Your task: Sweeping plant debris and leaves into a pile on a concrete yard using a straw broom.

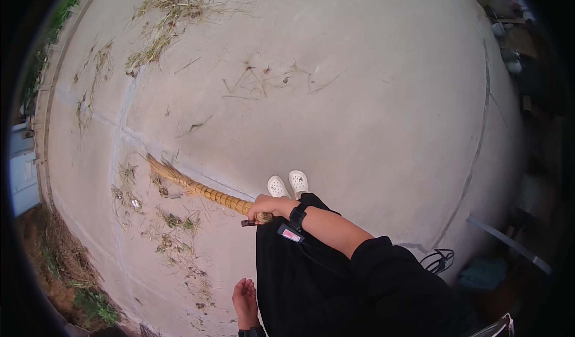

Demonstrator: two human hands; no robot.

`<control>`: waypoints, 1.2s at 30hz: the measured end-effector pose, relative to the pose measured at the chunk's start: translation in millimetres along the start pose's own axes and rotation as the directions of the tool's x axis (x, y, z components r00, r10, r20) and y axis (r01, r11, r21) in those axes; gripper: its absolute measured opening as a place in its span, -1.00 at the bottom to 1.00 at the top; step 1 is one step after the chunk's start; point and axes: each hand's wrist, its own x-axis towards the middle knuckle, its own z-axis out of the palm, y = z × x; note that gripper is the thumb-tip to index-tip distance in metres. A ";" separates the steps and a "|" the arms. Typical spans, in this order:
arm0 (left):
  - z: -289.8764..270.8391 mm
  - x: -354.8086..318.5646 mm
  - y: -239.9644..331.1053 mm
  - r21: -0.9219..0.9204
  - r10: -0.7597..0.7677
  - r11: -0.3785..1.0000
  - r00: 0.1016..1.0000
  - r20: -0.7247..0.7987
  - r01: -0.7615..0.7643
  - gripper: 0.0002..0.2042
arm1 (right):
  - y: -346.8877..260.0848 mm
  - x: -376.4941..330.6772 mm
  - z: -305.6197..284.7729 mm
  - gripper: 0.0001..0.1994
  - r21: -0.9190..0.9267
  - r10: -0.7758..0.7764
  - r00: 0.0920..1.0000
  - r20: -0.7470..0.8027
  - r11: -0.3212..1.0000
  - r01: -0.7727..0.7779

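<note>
My right hand (268, 206) is wrapped around the thick bound end of a straw broom (209, 193). The broom slants away to the left, its bristle tips down by the concrete floor near scattered dry stalks. A black strap circles my right wrist, with a small device (290, 234) hanging by it. Low in the view, my left hand (244, 301) hangs beside my dark clothing, holding nothing, its fingers loosely bent and a little apart.
Dry straw (171, 20) lies in a heap at the far left, with thinner bits (179, 229) nearer. A raised kerb (43, 121) borders soil and plants on the left. Dark clutter (521, 43) lines the right. My white clogs (287, 185) stand mid-floor.
</note>
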 end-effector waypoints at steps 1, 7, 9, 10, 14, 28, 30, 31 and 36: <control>-1.9 4.1 4.9 -0.011 0.032 0.999 0.999 -0.022 -0.032 -0.71 | -19.0 -21.4 8.0 -0.71 -0.551 -0.092 0.986 -0.140 0.835 0.000; 48.6 6.9 47.3 0.556 0.179 0.751 0.921 0.346 -0.355 -0.69 | -4.5 -141.1 -91.1 -0.66 -0.638 -0.288 0.863 -0.415 0.768 -0.051; 71.3 24.8 54.4 0.339 0.078 0.922 0.948 0.310 -0.187 -0.69 | 23.7 -190.4 -138.3 -0.64 -0.675 -0.347 0.755 -0.557 0.718 -0.169; 80.5 34.1 55.5 0.083 -0.057 0.996 0.965 0.257 0.037 -0.69 | 38.8 -213.4 -158.6 -0.64 -0.670 -0.386 0.672 -0.632 0.708 -0.223; 109.9 56.6 50.8 0.253 -0.018 0.965 0.946 0.323 -0.068 -0.71 | 75.6 -287.7 -246.4 -0.64 -0.350 -0.117 0.536 -0.836 0.866 -0.357; 303.5 -20.2 23.5 0.549 0.004 0.825 0.974 0.225 -0.130 -0.65 | -14.9 -263.4 -524.4 -0.78 0.314 0.234 0.543 -0.806 0.948 0.058; 336.0 -17.0 17.3 0.312 -0.103 0.948 0.990 0.093 0.069 -0.73 | -6.3 -206.7 -495.9 -0.76 0.341 0.221 0.583 -0.782 0.935 0.102; 340.4 -23.6 15.5 0.301 -0.085 0.952 0.994 0.062 0.062 -0.73 | -13.4 -176.8 -457.2 -0.71 0.235 0.130 0.592 -0.795 0.966 0.104; 349.2 -43.2 12.0 0.225 -0.079 0.972 0.997 0.015 0.074 -0.73 | -66.8 -88.9 -267.3 -0.63 -0.157 -0.047 0.843 -0.536 0.987 -0.045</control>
